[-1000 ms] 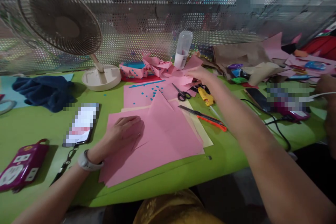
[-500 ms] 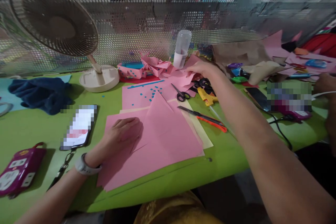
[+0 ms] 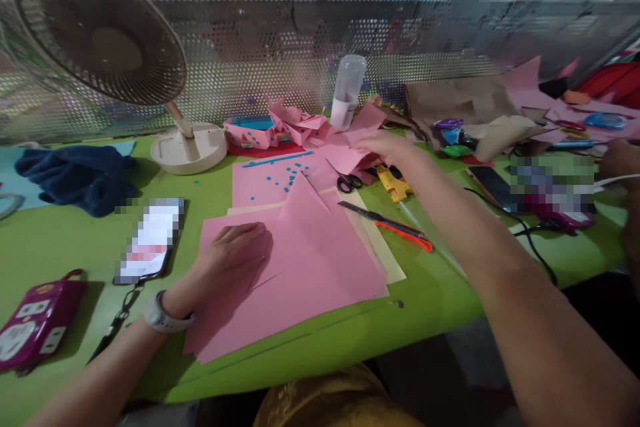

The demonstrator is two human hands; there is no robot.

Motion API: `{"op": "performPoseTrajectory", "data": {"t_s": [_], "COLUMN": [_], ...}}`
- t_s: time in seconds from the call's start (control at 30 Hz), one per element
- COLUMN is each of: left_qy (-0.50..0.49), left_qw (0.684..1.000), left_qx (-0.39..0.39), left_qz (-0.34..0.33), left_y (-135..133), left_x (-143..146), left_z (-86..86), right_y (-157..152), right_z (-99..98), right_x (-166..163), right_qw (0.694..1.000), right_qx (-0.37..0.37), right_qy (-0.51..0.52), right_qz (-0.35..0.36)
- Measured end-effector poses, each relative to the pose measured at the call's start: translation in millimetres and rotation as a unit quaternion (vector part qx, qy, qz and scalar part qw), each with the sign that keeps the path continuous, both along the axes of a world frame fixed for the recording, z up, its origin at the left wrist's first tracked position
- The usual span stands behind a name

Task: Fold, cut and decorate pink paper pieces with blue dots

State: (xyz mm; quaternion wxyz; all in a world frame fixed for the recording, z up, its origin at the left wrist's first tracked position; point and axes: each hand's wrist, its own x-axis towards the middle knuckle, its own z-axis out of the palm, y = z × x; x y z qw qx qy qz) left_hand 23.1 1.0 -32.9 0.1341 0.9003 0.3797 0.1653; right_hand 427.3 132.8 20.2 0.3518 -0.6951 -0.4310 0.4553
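My left hand point(image 3: 231, 259) lies palm down, fingers loosely together, on a folded pink sheet point(image 3: 300, 260) in front of me. My right hand point(image 3: 387, 145) is stretched far across the green table point(image 3: 75, 247), its fingers closed on a pink paper piece point(image 3: 345, 157) at the edge of a heap of folded pink paper shapes point(image 3: 295, 128). Black-handled scissors point(image 3: 345, 178) lie just below that piece. A yellow glue gun point(image 3: 393, 183) sits under my right wrist.
A desk fan point(image 3: 100, 40) stands back left, a white bottle point(image 3: 347, 90) behind the paper heap. A phone point(image 3: 150, 240), a magenta power strip point(image 3: 35, 327) and dark blue cloth point(image 3: 75, 177) lie left. An orange-handled cutter point(image 3: 395, 223), cables and another person's hand point(image 3: 620, 160) are right.
My right hand has drawn slightly back toward me with the pink paper piece, which now covers the scissor blades. My left hand has stayed on the folded sheet.
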Motion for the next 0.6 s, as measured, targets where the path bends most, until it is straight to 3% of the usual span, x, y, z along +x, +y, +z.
{"op": "performPoseTrajectory", "data": {"t_s": [0.27, 0.47, 0.6], "left_qy": [0.002, -0.005, -0.006], "left_qw": [1.0, 1.0, 1.0], "left_qx": [0.01, 0.005, 0.008], "left_qz": [-0.007, -0.003, -0.004], "left_y": [0.0, -0.8, -1.1], "left_x": [-0.5, -0.3, 0.9], "left_z": [-2.2, -1.7, -1.8], "right_y": [8.4, 19.5, 22.7], "right_z": [-5.6, -3.2, 0.4], "right_x": [-12.5, -7.5, -7.9], "right_qw": [0.998, 0.983, 0.978], "right_qx": [0.019, 0.036, 0.055], "right_qy": [0.053, 0.175, 0.196], "right_qz": [-0.005, -0.034, -0.039]}}
